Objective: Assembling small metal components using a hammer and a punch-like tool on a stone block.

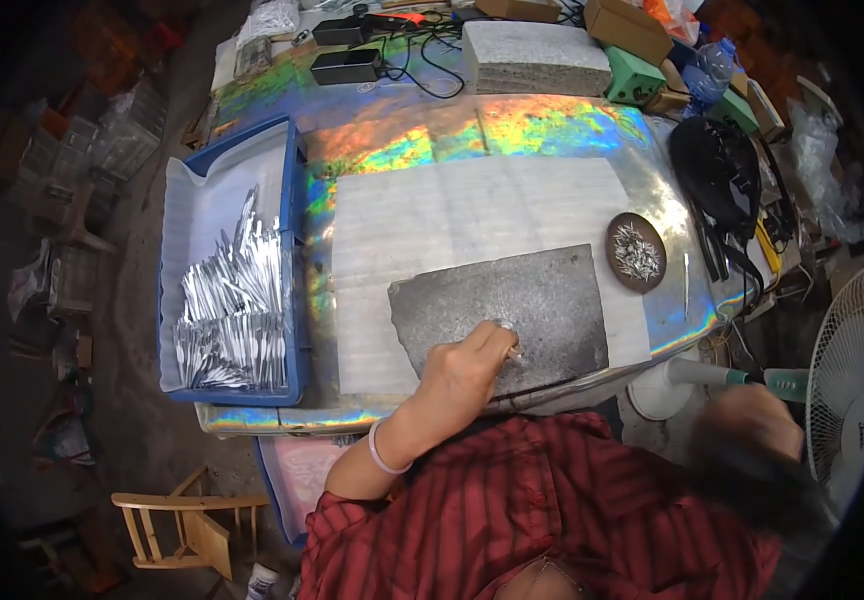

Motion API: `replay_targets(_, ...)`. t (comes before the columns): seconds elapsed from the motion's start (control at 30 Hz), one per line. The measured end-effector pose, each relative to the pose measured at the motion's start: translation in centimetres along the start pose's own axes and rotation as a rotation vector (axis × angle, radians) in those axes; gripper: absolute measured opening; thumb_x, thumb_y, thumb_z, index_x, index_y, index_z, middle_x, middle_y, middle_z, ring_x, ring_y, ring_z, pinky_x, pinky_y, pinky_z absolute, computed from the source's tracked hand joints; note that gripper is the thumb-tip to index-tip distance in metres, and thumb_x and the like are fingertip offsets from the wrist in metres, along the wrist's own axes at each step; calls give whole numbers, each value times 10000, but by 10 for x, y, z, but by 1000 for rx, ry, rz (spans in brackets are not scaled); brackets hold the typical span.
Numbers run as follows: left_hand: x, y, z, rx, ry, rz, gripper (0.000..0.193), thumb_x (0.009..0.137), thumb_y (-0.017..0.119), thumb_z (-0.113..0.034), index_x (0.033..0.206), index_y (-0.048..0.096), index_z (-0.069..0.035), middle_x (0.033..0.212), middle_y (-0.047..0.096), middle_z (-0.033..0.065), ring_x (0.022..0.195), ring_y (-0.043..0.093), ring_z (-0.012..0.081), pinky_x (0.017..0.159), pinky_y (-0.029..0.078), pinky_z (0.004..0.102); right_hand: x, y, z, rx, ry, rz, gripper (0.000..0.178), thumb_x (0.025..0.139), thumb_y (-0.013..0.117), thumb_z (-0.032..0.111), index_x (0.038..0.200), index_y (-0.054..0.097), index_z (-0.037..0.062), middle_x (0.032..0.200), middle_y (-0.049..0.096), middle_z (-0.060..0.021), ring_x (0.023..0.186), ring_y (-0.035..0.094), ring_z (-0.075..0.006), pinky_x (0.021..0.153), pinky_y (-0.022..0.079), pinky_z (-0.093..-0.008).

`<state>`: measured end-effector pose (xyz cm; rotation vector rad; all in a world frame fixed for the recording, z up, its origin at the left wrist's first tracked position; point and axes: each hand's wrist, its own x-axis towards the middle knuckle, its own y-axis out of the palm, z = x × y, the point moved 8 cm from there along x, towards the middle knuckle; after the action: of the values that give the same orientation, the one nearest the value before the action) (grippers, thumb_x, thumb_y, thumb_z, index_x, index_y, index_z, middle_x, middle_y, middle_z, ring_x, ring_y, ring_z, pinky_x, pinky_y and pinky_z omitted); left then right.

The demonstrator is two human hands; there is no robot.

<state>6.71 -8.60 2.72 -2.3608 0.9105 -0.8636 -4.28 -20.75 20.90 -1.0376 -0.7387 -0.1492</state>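
Note:
Above a dark flat slab (542,300), my left hand (462,375) is closed in a pinch. A small silvery metal piece (516,354) pokes out at its fingertips; most of it is hidden by the fingers. Off the table's right front edge, my right hand (752,415) is smeared by motion, so its fingers and anything in them cannot be made out. Right of the slab, a brown oval dish (616,262) holds many tiny silvery metal bits (638,250). At the left, a blue tray (297,300) lined with white foam contains a heap of slim silvery metal pieces (232,290).
White sheeting (402,215) lies under the slab on the shiny table. A grey stone block (537,55), black power adapters (345,67) and boxes line the back. A black bag (717,175) sits at the right. A white fan (842,350) stands beside the table; a wooden chair (187,510) is lower left.

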Motion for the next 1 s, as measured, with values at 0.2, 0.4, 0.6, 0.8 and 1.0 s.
replay_targets(0.2, -1, 0, -1, 5, -18, 32, 248, 689, 520, 100, 892, 545, -39, 781, 553, 113, 625, 596, 294, 490, 485, 341, -14, 71, -24, 137, 175, 651, 514, 723, 596, 13, 1214, 457, -50, 706, 528, -108, 487, 508, -215, 436, 429, -290)
replay_targets(0.4, -11, -22, 29, -1308, -593, -240, 145, 903, 520, -131, 925, 547, 10, 865, 622, 138, 603, 618, 144, 545, 525, 240, -27, 74, -62, 217, 425, 292, 479, 761, 569, -20, 1222, 446, 17, 781, 530, -133, 650, 553, -300, 560, 450, -355)
replay_targets(0.6, -14, -16, 38, -1451, -677, -290, 188, 895, 537, -178, 940, 537, 5, 908, 613, 140, 603, 618, 138, 516, 524, 223, -63, 138, -105, -22, 512, 368, 396, 776, 553, 31, 1163, 472, 47, 847, 496, -134, 712, 553, -313, 565, 447, -402)
replay_targets(0.8, -8, -12, 42, -1244, -679, -312, 168, 894, 536, -154, 951, 534, 4, 905, 613, 148, 617, 618, 154, 540, 530, 244, -68, 152, -107, -133, 454, 365, 439, 733, 587, 34, 1158, 478, 28, 865, 485, -117, 804, 510, -290, 632, 418, -380)
replay_targets(1.0, 4, 1, 43, -1179, -665, -296, 139, 887, 535, -88, 995, 516, -3, 866, 617, 145, 610, 610, 157, 543, 507, 239, -70, 130, -109, -21, 468, 270, 397, 712, 616, 35, 1095, 516, 10, 923, 504, -134, 844, 503, -290, 699, 411, -364)
